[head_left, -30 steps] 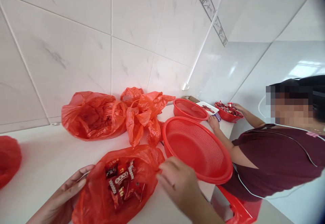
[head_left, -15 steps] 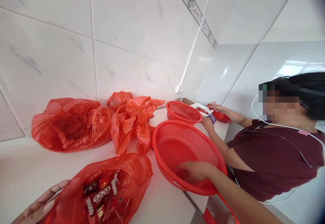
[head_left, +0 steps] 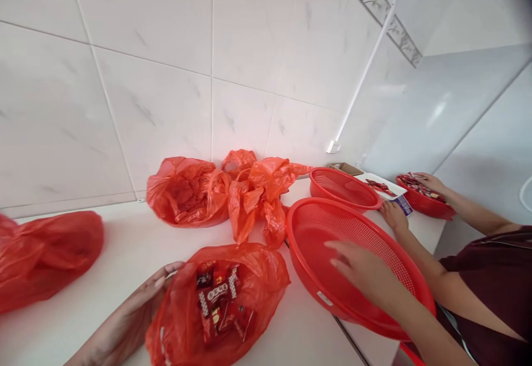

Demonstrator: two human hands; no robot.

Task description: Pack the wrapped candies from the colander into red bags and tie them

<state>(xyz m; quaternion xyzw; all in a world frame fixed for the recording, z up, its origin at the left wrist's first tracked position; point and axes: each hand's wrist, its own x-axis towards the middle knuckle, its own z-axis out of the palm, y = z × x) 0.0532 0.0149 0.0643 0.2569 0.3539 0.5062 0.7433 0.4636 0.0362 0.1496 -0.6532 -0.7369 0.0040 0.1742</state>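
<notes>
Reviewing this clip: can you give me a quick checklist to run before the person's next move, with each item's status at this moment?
1. Bag mouth open: ok. The front red bag gapes, showing wrapped packets.
2. Left hand at the bag: ok. It is at the bag's left side.
3. Left-hand grip firm: cannot tell. The bag hides part of the fingers.
4. Right hand free: ok. It is over the large colander, fingers apart, no packet visible.
5. Clear of the co-worker: ok. The co-worker's nearer hand is beyond the large colander, apart from the right hand.
</notes>
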